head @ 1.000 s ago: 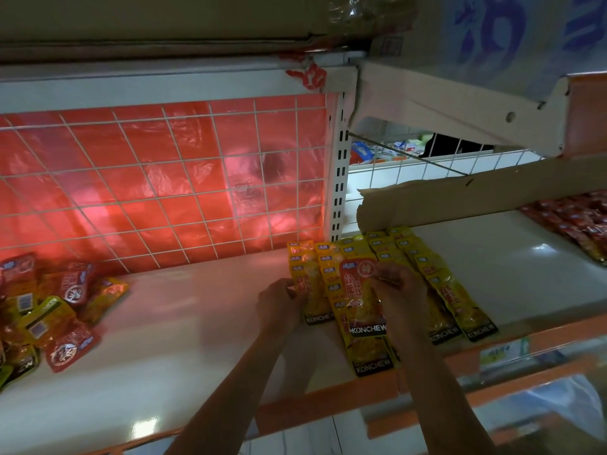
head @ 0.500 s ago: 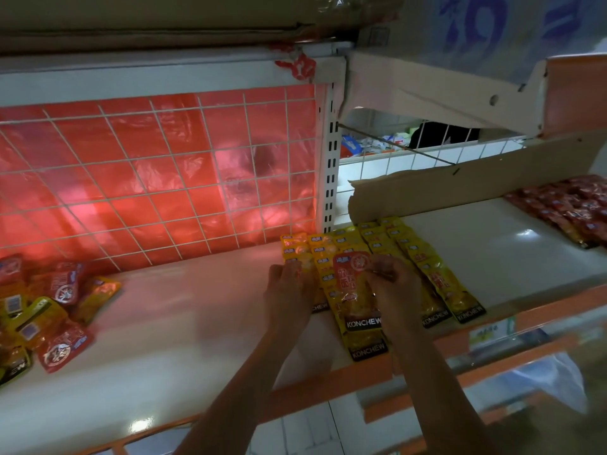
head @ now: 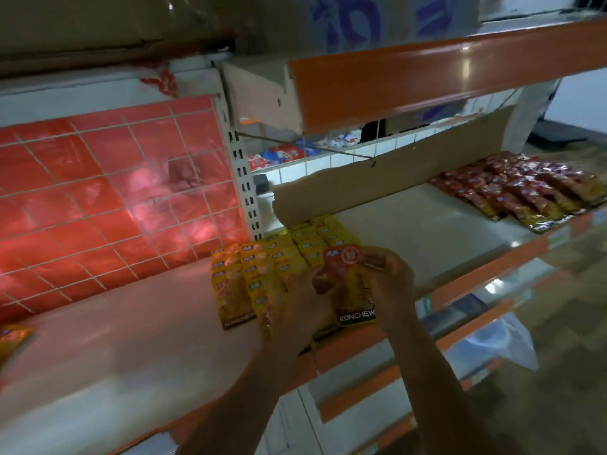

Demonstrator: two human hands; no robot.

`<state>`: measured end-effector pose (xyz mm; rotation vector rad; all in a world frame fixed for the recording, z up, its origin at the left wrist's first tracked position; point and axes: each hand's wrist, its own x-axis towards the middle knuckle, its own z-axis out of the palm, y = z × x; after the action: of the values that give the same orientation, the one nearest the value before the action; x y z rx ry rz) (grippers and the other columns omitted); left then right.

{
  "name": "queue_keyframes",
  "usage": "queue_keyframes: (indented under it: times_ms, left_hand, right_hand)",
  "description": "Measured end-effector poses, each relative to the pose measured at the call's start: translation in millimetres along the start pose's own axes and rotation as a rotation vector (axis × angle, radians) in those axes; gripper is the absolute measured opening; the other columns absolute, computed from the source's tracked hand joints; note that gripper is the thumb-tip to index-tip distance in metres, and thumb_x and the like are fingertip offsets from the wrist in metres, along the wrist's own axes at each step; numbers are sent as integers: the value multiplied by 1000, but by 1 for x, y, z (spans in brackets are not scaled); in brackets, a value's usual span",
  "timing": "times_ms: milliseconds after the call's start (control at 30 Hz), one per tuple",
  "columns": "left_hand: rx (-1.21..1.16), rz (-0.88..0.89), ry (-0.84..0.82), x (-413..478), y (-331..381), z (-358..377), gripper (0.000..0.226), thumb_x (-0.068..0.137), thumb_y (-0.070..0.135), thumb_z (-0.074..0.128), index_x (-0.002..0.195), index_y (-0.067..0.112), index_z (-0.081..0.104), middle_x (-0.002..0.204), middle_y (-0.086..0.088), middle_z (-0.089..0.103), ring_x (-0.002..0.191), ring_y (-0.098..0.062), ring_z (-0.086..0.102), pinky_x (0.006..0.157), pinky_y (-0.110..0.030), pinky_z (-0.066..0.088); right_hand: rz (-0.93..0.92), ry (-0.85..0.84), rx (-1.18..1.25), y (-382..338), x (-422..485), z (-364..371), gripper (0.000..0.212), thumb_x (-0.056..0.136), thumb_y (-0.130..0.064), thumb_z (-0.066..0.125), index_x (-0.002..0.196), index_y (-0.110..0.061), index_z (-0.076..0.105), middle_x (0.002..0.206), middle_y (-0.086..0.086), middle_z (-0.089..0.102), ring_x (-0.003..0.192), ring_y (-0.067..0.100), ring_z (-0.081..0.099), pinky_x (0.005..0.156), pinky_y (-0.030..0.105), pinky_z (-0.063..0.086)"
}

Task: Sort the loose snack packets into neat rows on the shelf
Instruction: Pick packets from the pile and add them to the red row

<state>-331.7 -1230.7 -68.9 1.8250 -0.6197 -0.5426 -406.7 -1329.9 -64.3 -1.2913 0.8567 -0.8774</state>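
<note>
The packet (head: 350, 284), a flat foil pouch, red at the top and yellow below, is held just over the rows of yellow packets (head: 262, 270) that start at the foot of the upright (head: 243, 192) on the shelf (head: 131, 339). The left hand (head: 302, 305) holds its left edge. The right hand (head: 391, 280) pinches its upper right corner. The pouch is judged light, limp and slick, so gripping both side edges should keep it flat. Its lower end reads KONCHEW, and the other printing is too small to read. Dark red packets (head: 519, 188) lie in rows far right of the upright. One loose packet (head: 13, 336) lies far left of it.
</note>
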Motion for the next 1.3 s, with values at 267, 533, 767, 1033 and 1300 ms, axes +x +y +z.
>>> queue_keyframes:
  times_ms: [267,533,767,1033,1300]
  left_hand:
    - [-144,-27,9,30,41,133,33,84,-6,62,65,21,67,70,0,66,75,-23,61,70,-36,49]
    - [-167,-96,41,45,87,242,11,62,38,76,60,29,70,76,4,71,83,-21,69,78,-36,55]
    - [-57,-126,86,106,87,291,18,74,41,75,74,24,70,72,6,70,71,-14,65,72,-32,53]
    - [76,-110,30,178,88,348,16,81,32,72,91,20,72,87,3,73,82,-15,67,70,-27,53]
    - [174,-138,115,207,95,385,15,81,29,72,92,19,72,92,2,73,85,-15,67,75,-28,52]
  right_hand:
    - [-56,-46,-81,-17,73,-119,40,81,11,50,89,-25,65,93,4,70,83,24,67,69,39,57]
    - [-98,-117,-210,-19,139,-216,22,92,-2,53,102,-18,65,97,-4,66,85,8,65,68,18,50]
    - [-58,-9,-303,-6,201,-255,29,87,6,46,101,-9,67,103,11,69,94,23,65,82,36,49]
    - [-195,91,-451,-13,269,-289,34,93,-7,49,63,-21,54,59,-7,50,57,12,45,58,30,34]
    - [-152,20,-476,-11,327,-310,18,88,-8,54,100,-11,68,90,-3,65,86,17,62,68,23,43]
